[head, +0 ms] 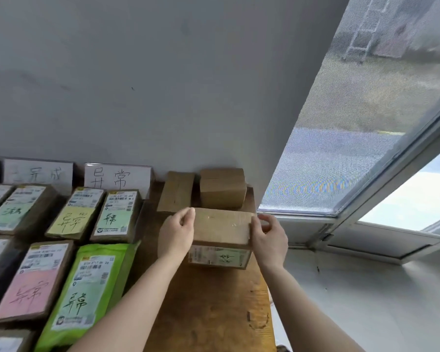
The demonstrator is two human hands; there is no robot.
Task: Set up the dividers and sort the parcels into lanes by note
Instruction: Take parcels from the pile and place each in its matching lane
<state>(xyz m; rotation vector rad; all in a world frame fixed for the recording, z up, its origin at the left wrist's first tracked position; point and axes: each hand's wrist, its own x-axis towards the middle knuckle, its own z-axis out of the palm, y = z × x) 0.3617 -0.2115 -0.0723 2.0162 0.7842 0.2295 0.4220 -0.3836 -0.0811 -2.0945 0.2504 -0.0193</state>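
At the right-hand end of the wooden table (208,308), just short of the window sill (366,301), the person is gripping a cardboard parcel (221,226) from both ends. The left hand (176,233) is pressing against its left end with the fingers curled over the top edge, and the right hand (268,237) is doing the same at the right end, so both are closed onto the box and neither is free. The box is lying with its long axis across the person, running from one hand to the other, and its label with a green note (225,257) is facing back toward them on the near side.

Behind it, against the wall, two more plain boxes (222,188) are waiting. Everything that matters for the next move is sitting off to the left: the lane under the divider card (117,177), where parcels with handwritten coloured notes, among them a green mailer (87,293), are already lined up. I would judge the box needs carrying leftward, across the bare strip of table, with the left hand leading; whether its note matches that lane's card I cannot make out.
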